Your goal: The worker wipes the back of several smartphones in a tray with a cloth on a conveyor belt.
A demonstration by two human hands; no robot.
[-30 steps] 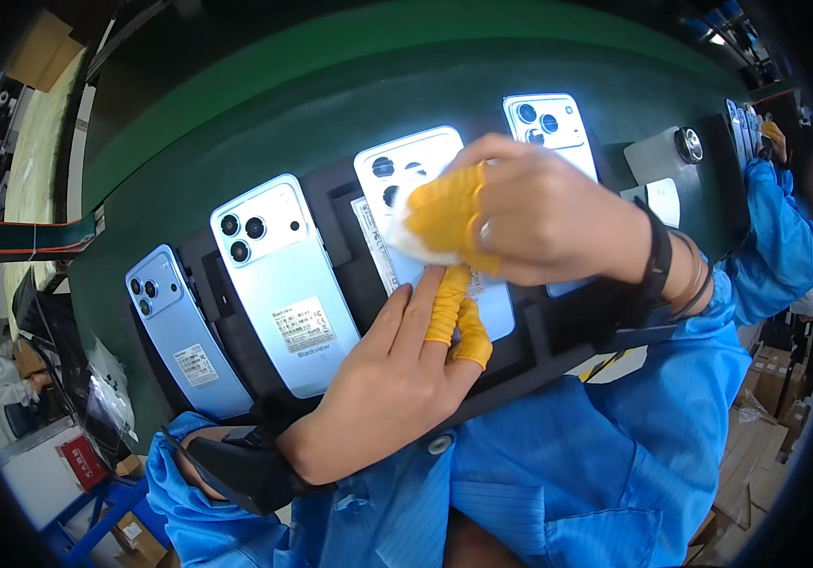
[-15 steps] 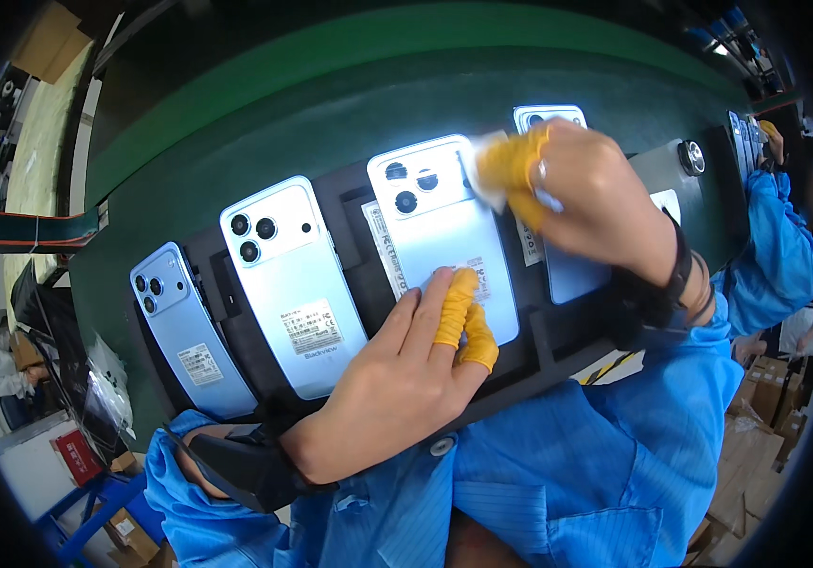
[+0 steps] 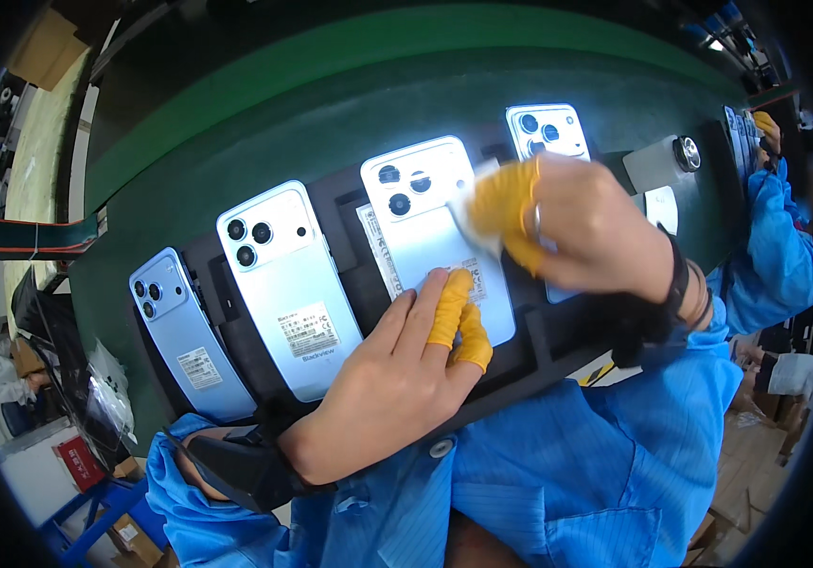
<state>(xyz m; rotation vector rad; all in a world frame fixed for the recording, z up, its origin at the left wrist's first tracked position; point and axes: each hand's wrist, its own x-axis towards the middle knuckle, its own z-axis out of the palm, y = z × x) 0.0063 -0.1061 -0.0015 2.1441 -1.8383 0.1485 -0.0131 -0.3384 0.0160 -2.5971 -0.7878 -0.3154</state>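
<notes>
Several light-blue smartphones lie back side up in a black tray (image 3: pixel 342 210). My left hand (image 3: pixel 388 379), yellow finger cots on two digits, presses outstretched fingers on the lower back of the third phone (image 3: pixel 416 241) from the left, beside its label. Above it my right hand (image 3: pixel 582 213), also in yellow finger cots, is closed on a white wipe (image 3: pixel 468 222) against that phone's right edge, below the camera panel. The hand partly hides the rightmost phone (image 3: pixel 563 123). Two further phones, the second from the left (image 3: pixel 283 265) and the leftmost (image 3: pixel 179 322), are untouched.
A translucent bottle with a metal cap (image 3: pixel 653 166) stands on the green work surface (image 3: pixel 331 118) at the right, near a white rounded item (image 3: pixel 660 208). Beyond, a co-worker's blue sleeve (image 3: pixel 776 237) and hand are beside more phones. Clear plastic bags (image 3: pixel 111 388) hang at the left.
My right hand has moved the wipe down and slightly left, from beside the camera panel to below it. More of the rightmost phone's camera panel shows. My left hand stays in place.
</notes>
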